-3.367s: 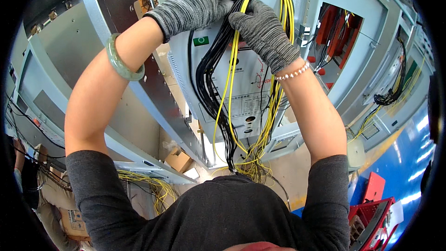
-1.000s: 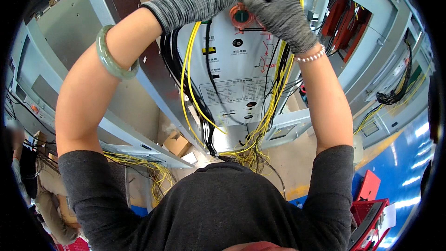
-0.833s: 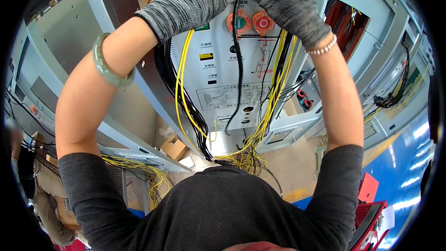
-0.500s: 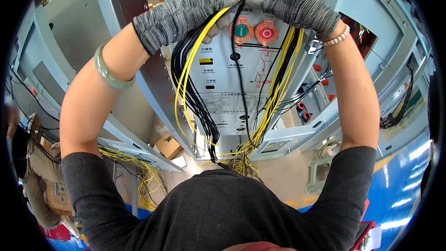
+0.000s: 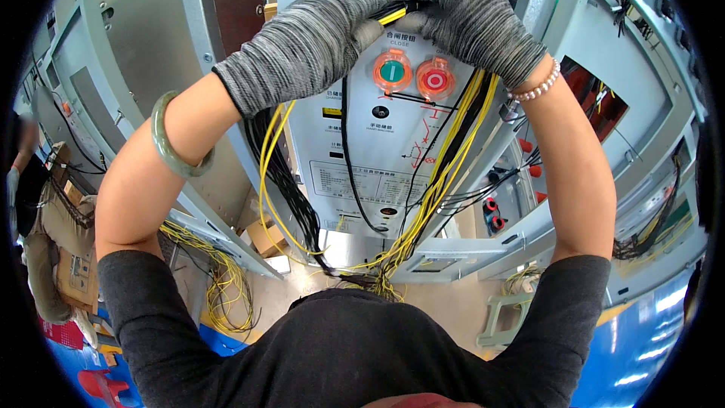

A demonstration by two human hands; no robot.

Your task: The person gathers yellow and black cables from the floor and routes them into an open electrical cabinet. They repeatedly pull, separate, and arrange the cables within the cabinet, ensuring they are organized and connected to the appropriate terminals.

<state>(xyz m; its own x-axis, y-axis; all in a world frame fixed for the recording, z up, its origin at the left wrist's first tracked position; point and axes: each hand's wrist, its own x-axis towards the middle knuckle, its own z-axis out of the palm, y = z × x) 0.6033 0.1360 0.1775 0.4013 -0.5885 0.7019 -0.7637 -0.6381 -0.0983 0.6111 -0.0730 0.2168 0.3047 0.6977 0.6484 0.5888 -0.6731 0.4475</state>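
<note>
Both my hands wear grey striped knit gloves and meet at the top of a grey switchgear panel (image 5: pixel 362 174). My left hand (image 5: pixel 310 45) is closed round a bundle of black and yellow wires (image 5: pixel 391 17), which shows between the two hands. My right hand (image 5: pixel 464 19) grips the same bundle a little further right. From my left hand, black wires (image 5: pixel 283 174) and yellow wires (image 5: pixel 266 159) hang down along the panel's left side. Below my hands sit a green round button (image 5: pixel 393 71) and a red round button (image 5: pixel 436 79) under clear orange covers.
More yellow and black wires (image 5: pixel 445 174) run down the panel's right side. Metal frame posts (image 5: pixel 219 91) flank it. A wire heap (image 5: pixel 230 295) and a cardboard box (image 5: pixel 266 238) lie low on the left. A green stool (image 5: pixel 504 321) stands at right; a person (image 5: pixel 49 234) is at far left.
The hanging wires have swung left and pulled closer to the panel's edge. My left hand has shifted slightly lower and covers more of the bundle. The panel appears lower in view.
</note>
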